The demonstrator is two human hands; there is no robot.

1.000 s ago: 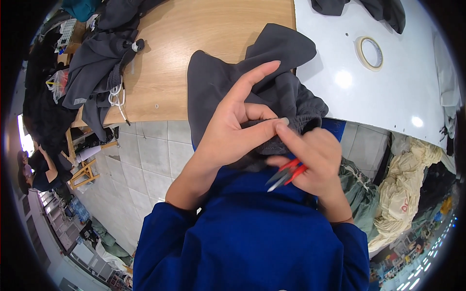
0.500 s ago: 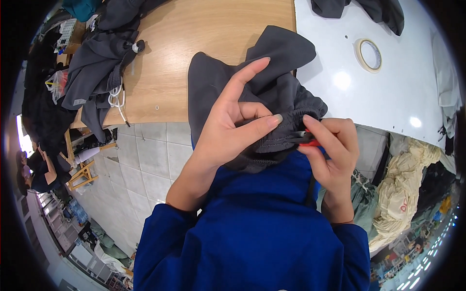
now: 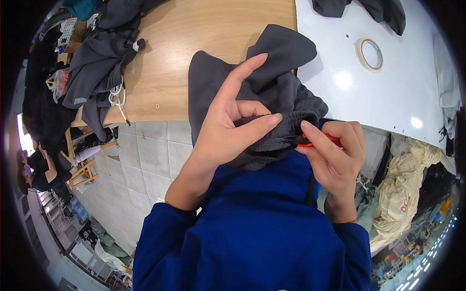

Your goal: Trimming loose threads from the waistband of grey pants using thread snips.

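The left hand point(image 3: 228, 128) pinches the gathered waistband of a dark grey garment point(image 3: 272, 72), thumb lying along the ribbed edge and the middle fingers curled behind it, while the forefinger sticks out straight over the cloth toward the tabletop; the right hand point(image 3: 335, 155) is closed around a small pair of red-handled snips point(image 3: 310, 141), whose thin blades touch the waistband just beside the left thumb tip; only a sliver of the red handle shows between the fingers. The garment hangs half off the near edge of the wooden table point(image 3: 194, 29), its upper part spread on the wood and partly on the adjoining white table point(image 3: 388, 97), its bunched lower edge held up close to the person's chest; both forearms are in blue sleeves point(image 3: 252, 237). On the white table, well apart from the hands, lies a roll of tape point(image 3: 371, 54), and another dark garment point(image 3: 364, 9) rests at the far edge. At the far left corner of the wooden table sits a heap of dark grey clothes point(image 3: 97, 63) with a white cord point(image 3: 116, 97) dangling over the edge; below the tables the floor is pale tile point(image 3: 145, 160), and to the right a pile of cream cloth point(image 3: 407, 189) lies near the person's side.
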